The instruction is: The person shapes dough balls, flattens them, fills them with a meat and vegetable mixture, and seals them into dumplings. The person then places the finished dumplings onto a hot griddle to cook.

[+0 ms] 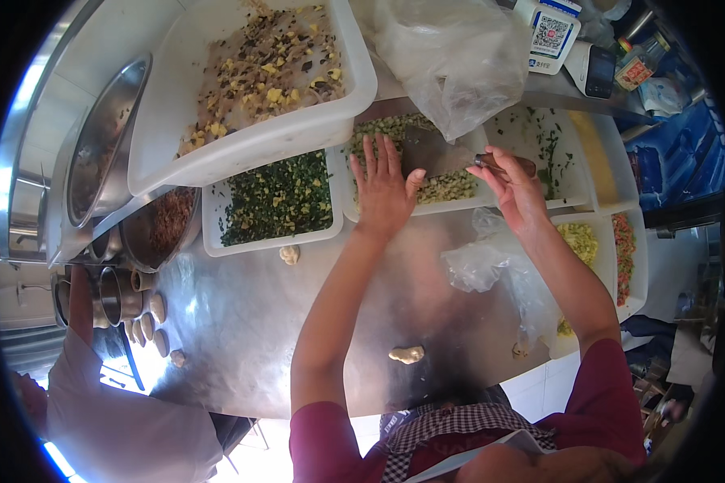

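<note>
My right hand (pixel 516 190) grips the wooden handle of a broad metal scraper (pixel 438 151). Its blade lies flat over chopped pale-green vegetables (pixel 450 188) in a white plastic tray (pixel 399 211). My left hand (pixel 383 196) is palm down over the left part of that same tray, thumb spread from the fingers and close to the blade; nothing is in its grasp. Whether its fingertips touch the vegetables I cannot tell. To the left stands a tray of chopped dark greens with yellow bits (pixel 278 205). A crumpled clear plastic bag (pixel 483 259) lies below my right wrist.
A large white tub of filling (pixel 350 102) overhangs from the shelf, beside a plastic bag (pixel 453 54). Small dough lumps (pixel 406 354) dot the metal table (pixel 248 338). More filling trays (pixel 631 259) line the right. At left, a co-worker's arm (pixel 81 302) reaches near metal pots (pixel 119 296).
</note>
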A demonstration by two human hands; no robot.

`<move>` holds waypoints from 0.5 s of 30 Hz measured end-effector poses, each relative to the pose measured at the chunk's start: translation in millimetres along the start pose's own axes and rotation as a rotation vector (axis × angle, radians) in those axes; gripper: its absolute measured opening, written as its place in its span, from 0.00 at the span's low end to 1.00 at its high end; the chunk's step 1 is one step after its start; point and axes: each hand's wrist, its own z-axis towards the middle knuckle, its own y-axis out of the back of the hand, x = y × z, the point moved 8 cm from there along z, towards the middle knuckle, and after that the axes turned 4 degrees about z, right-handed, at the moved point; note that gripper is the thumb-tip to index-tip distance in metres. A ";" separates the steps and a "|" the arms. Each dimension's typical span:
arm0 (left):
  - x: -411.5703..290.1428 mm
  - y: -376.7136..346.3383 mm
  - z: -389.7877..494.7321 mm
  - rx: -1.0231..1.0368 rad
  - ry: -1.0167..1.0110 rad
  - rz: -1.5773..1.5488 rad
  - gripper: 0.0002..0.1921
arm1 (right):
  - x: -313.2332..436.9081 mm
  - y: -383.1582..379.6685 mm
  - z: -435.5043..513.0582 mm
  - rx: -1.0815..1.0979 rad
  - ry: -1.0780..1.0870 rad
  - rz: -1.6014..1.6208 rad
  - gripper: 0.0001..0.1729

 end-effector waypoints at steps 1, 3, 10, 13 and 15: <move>-8.1 4.7 0.7 -0.057 -0.128 -0.062 0.43 | 1.6 0.4 -2.1 -0.022 0.012 -0.004 0.12; -22.0 7.7 -1.5 -0.093 -0.345 -0.103 0.42 | 0.0 -2.4 -5.0 -0.015 -0.017 -0.002 0.12; -13.3 9.8 -13.8 -0.076 -0.205 0.049 0.40 | 1.3 9.1 -1.7 -0.072 0.001 0.037 0.13; -28.9 3.9 -29.8 -0.037 -0.311 0.089 0.40 | -1.9 10.2 0.7 -0.047 -0.021 0.069 0.14; -13.3 -4.3 -31.9 0.060 -0.153 0.204 0.39 | 2.5 12.4 0.3 -0.057 0.026 0.113 0.14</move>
